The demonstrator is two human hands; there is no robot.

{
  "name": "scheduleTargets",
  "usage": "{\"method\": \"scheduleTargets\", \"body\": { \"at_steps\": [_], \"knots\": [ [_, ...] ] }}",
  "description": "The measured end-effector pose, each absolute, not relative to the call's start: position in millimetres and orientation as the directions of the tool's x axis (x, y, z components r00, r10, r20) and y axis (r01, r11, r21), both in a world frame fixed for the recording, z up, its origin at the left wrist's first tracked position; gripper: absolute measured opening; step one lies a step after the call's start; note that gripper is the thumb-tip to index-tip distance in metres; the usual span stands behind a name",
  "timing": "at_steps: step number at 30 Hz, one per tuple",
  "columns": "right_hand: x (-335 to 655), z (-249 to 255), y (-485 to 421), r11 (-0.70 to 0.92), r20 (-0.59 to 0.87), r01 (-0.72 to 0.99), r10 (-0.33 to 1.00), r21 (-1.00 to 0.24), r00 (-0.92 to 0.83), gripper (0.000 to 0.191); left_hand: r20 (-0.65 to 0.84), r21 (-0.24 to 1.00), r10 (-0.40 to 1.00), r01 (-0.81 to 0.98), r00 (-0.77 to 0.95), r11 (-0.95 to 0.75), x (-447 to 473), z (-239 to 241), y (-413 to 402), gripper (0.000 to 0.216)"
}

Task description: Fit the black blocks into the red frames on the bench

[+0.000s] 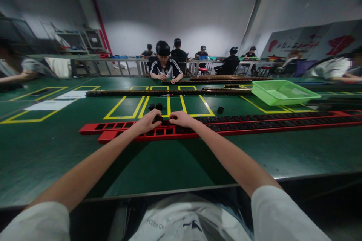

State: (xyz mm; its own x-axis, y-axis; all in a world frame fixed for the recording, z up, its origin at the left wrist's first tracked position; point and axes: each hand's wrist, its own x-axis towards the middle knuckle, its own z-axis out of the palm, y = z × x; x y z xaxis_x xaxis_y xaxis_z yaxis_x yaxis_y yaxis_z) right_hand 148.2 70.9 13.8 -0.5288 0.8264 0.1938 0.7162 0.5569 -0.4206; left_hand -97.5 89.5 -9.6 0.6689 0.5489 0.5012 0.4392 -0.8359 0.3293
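Two long red slotted strips lie side by side across the table: the rear strip [89, 128] and the front strip [107, 136]. Both have bare slots at their left ends and black square pieces [234, 125] filling their slots farther right. Over the rear strip, my left hand [148, 122] is closed on a small black block [157, 119]. Close by on the right, my right hand [182, 119] has its fingers pinched together at the same strip; what they hold, if anything, is hidden. Just beyond my left hand sit two loose black blocks [152, 106]. Another black block [220, 109] lies farther right.
A light green plastic basket [285, 92] stands at the right behind the strips. Long dark strips [118, 93] cross the table farther back. White paper sheets [51, 104] lie at the left among yellow tape outlines. A person [166, 68] works opposite; others sit around.
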Motion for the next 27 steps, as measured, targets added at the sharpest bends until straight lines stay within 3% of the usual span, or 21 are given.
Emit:
{"method": "scheduleTargets", "body": {
  "at_steps": [10, 18, 27],
  "knots": [
    [147.9, 14.5, 70.5, 0.557, 0.188, 0.721, 0.827, -0.412, -0.531, 0.018, 0.45, 0.327, 0.563, 0.458, 0.694, -0.827, -95.3, -1.4, 79.5, 0.024],
    [147.0, 15.6, 69.0, 0.554, 0.19, 0.72, 0.828, -0.418, -0.527, 0.019, 0.528, 0.265, 0.541, 0.478, 0.655, -0.837, -95.7, 3.2, 76.6, 0.024],
    [148.4, 14.2, 70.5, 0.563, 0.191, 0.724, 0.823, -0.398, -0.535, 0.021, 0.45, 0.271, 0.659, 0.611, 0.603, -0.744, -99.2, 0.1, 77.4, 0.02]
  ]
}}
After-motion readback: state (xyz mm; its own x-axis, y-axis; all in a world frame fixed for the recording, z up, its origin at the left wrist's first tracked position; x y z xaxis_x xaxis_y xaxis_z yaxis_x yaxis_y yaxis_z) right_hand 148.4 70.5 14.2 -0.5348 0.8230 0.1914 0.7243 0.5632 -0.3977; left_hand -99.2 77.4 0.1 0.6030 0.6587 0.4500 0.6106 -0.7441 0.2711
